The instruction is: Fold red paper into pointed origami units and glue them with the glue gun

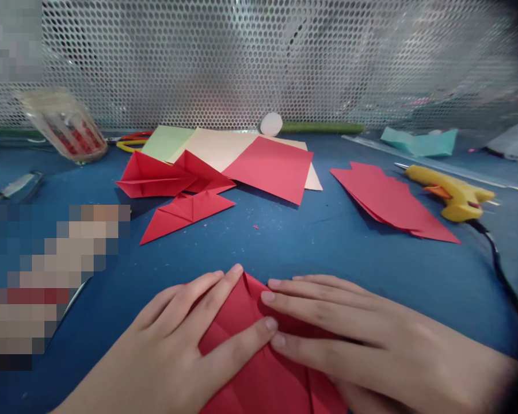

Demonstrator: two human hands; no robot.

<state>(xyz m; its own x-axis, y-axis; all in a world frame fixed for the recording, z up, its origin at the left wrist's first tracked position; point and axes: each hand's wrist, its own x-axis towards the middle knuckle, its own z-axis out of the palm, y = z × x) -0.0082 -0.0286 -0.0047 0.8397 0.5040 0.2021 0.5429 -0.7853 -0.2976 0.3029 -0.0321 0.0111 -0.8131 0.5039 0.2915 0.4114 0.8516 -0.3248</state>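
Note:
A folded sheet of red paper (250,379) lies before me at the lower middle, its top corner pointing away from me. My left hand (172,328) rests over its left side, fingers stretched out, with the index fingertip beside the top corner and the thumb pressing near the middle crease. From the right, my right hand (354,328) lies across the paper with fingers extended, its fingertips along the raised fold. Both thumbs almost meet at the crease. Part of the paper is hidden beneath the hands and cut off by the bottom edge of the view.
Folded red paper pieces (190,210) lie ahead on the blue table (285,241). Behind them are a red square sheet (271,169) and cream paper (224,146). Stacked red paper (388,198) and a yellow glue gun (451,190) sit right; a jar (69,126) stands left.

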